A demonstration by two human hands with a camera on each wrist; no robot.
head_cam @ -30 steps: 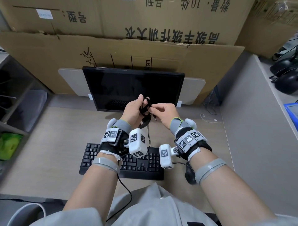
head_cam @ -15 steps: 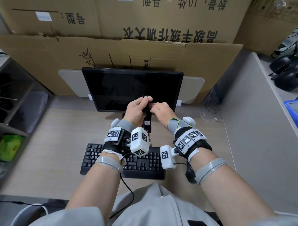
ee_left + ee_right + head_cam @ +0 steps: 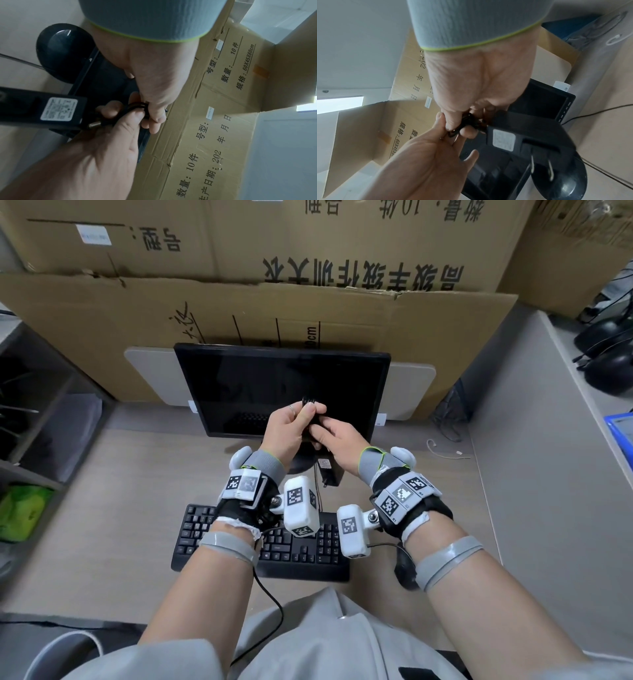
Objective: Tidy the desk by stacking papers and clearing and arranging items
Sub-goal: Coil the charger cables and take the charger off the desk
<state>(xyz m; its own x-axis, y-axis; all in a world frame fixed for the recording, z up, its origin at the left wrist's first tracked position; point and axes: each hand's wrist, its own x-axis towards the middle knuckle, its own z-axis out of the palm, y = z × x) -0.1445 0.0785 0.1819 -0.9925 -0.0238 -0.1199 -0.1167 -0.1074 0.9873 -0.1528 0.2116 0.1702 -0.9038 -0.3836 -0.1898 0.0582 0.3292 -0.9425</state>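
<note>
A coiled black cable [image 3: 310, 405] is pinched in the grip of the left hand [image 3: 286, 429] and right hand [image 3: 334, 440]. Its power adapter [image 3: 327, 470] is hung below, above the bench [image 3: 120, 508], before the monitor [image 3: 239, 385].

Both hands, left hand [image 3: 287, 429] and right hand [image 3: 337, 436], gripped a black coiled cable [image 3: 310, 405] before the monitor [image 3: 281, 385], above the keyboard [image 3: 274, 549].
</note>
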